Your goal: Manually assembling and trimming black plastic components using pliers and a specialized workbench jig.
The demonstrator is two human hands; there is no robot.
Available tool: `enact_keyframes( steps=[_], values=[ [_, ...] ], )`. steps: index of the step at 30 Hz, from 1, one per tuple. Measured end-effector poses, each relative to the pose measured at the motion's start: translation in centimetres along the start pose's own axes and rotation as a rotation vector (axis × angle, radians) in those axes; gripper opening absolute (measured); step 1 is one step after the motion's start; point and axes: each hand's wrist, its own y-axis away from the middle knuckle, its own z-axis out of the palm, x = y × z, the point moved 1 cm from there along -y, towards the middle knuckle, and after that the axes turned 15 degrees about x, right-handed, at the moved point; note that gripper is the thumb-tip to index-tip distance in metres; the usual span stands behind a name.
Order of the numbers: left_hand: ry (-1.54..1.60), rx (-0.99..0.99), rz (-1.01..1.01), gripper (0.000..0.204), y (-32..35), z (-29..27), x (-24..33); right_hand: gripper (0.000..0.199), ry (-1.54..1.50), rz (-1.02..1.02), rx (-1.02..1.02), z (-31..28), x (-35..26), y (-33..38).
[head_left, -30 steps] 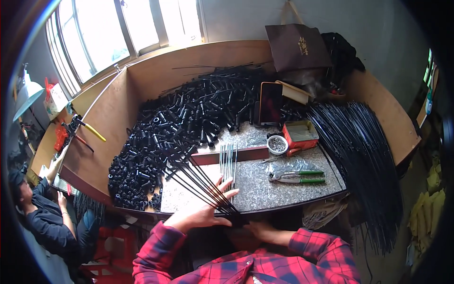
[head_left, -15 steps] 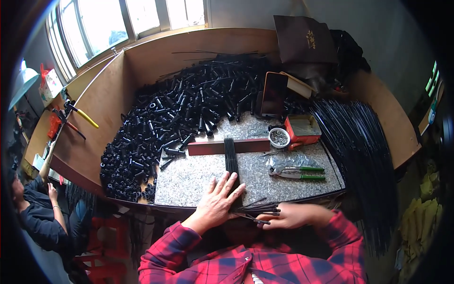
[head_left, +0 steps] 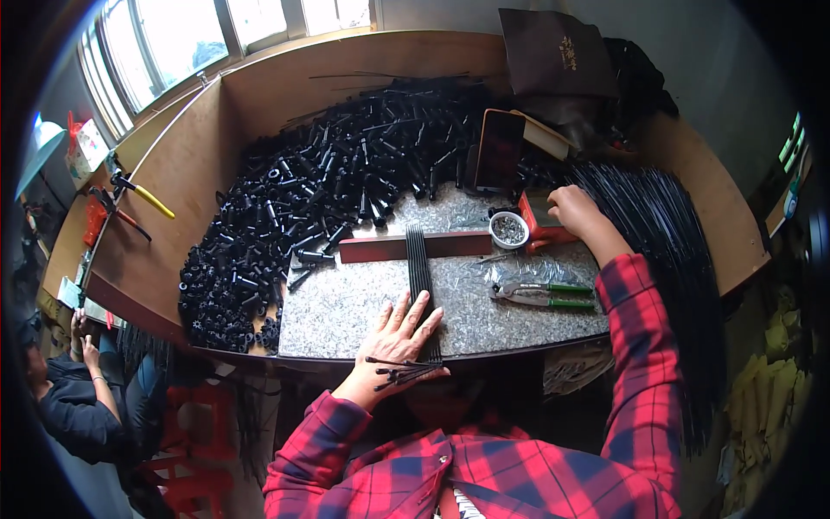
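Observation:
My left hand (head_left: 399, 337) lies on a granite slab (head_left: 333, 303), fingers stretched out beside and partly over a flat row of thin black rods (head_left: 418, 277). The row's far end crosses a dark red bar (head_left: 372, 249). Several thin black pieces with thicker ends (head_left: 399, 372) stretch across the back of this hand near the thumb. My right hand (head_left: 575, 214) is at the far right, fingers bent down over a red box (head_left: 538, 227); its fingertips are partly hidden, and I cannot make out what they hold.
Black tubular parts (head_left: 294, 190) heap up left and behind. A white cup of small metal pieces (head_left: 509, 230), green-handled pliers (head_left: 545, 296) and a phone (head_left: 500, 151) stand or lie nearby. Long black rods (head_left: 661, 233) fill the right side. Another person (head_left: 82, 389) sits at left.
My right hand has left the rod ends beside my left hand and moved up and right to the red box. The thick-ended pieces now lie across my left hand. The view has shifted slightly.

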Motion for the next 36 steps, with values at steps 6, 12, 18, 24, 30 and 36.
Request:
enact_keyframes(
  steps=[6,12,18,24,30,36],
  values=[
    [-0.01,-0.004,0.007,0.094,0.3,0.6,-0.3,0.018,0.189,-0.044,-0.119,3.4,1.5,-0.2],
    [-0.017,0.011,0.005,0.072,0.2,0.7,-0.4,0.011,0.169,-0.009,-0.074,3.0,1.6,0.1],
    [-0.04,-0.017,0.03,0.069,0.0,0.7,-0.6,0.012,0.172,-0.1,0.108,1.5,1.0,-0.1],
    [0.013,0.008,-0.005,0.083,-0.3,0.1,-0.1,0.014,0.014,-0.232,0.288,-1.3,-5.2,-0.6],
    [-0.082,-0.009,0.026,0.088,0.0,1.0,-0.3,0.022,-0.223,-0.605,0.358,2.9,-12.6,0.6],
    [-0.035,0.004,0.027,0.097,0.1,1.0,-0.4,0.03,-0.1,-0.701,0.232,4.9,-14.8,0.9]
  ],
)
